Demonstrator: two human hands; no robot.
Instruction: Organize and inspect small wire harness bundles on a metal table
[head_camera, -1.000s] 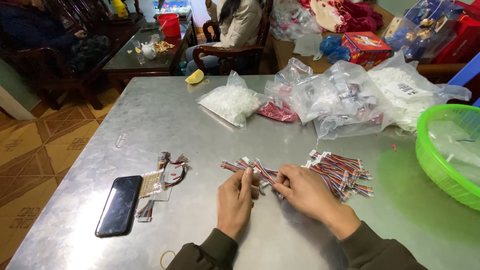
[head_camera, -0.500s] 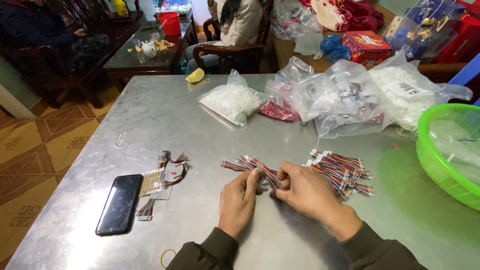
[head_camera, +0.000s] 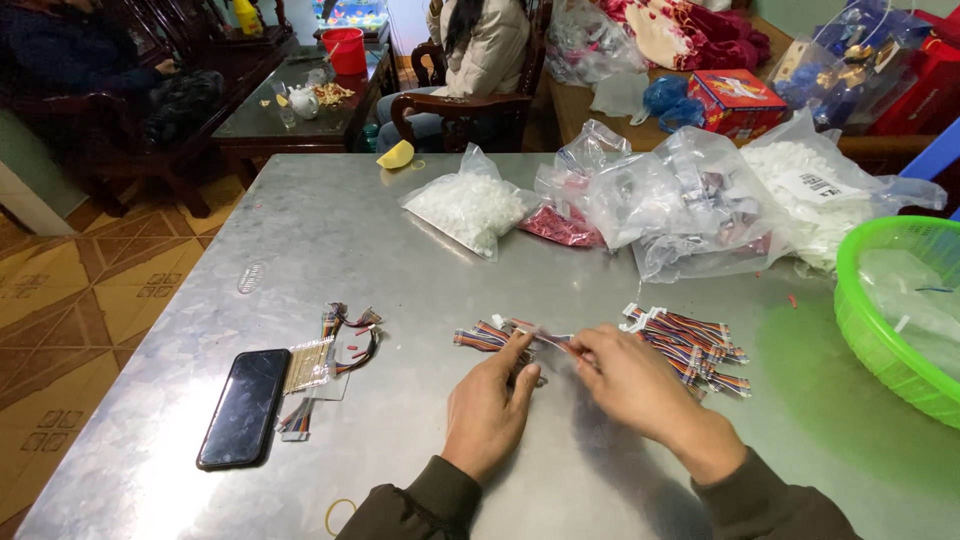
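Observation:
My left hand (head_camera: 487, 405) and my right hand (head_camera: 634, 382) meet over the metal table (head_camera: 400, 260), both pinching a thin multicoloured wire harness (head_camera: 548, 341) between their fingertips. A small bundle of the same striped wires (head_camera: 482, 336) lies just left of my left fingers. A larger pile of wire harnesses with white connectors (head_camera: 690, 342) lies to the right of my right hand, touching the table.
A black phone (head_camera: 245, 405) and a few loose wires (head_camera: 335, 345) lie at the left. Clear plastic bags of small parts (head_camera: 690, 200) crowd the far side. A green basket (head_camera: 895, 310) stands at the right edge. A seated person (head_camera: 480, 50) is beyond the table.
Both hands have stayed close together over the same spot, with the fingers shifting slightly on the wire harness. The piles have not moved.

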